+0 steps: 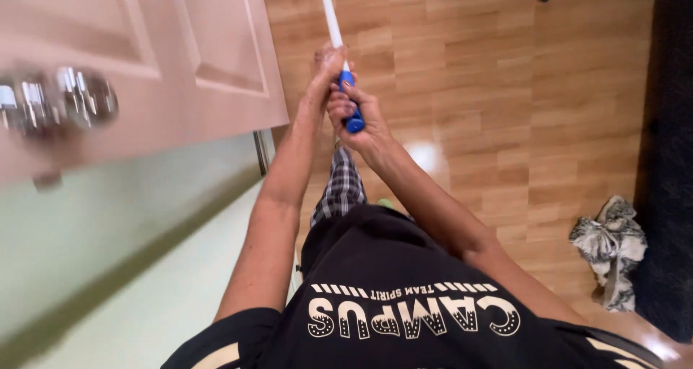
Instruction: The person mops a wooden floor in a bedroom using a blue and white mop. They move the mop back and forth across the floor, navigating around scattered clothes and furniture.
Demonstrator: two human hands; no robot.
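Note:
A long white pole with a blue grip [351, 98] runs from the top of the view down to my hands. My left hand [325, 73] is wrapped round the pole just above the blue grip. My right hand [355, 116] is closed on the blue grip below it. Both arms reach forward over my black shirt and checked trousers. The far end of the pole is out of view.
A pale pink panelled door [166, 59] with a blurred metal knob [61, 98] stands at the left, beside a light green wall [108, 232]. Wood-plank floor [520, 109] lies ahead. A crumpled grey-and-white cloth [610, 246] sits at the right near a dark rug [671, 160].

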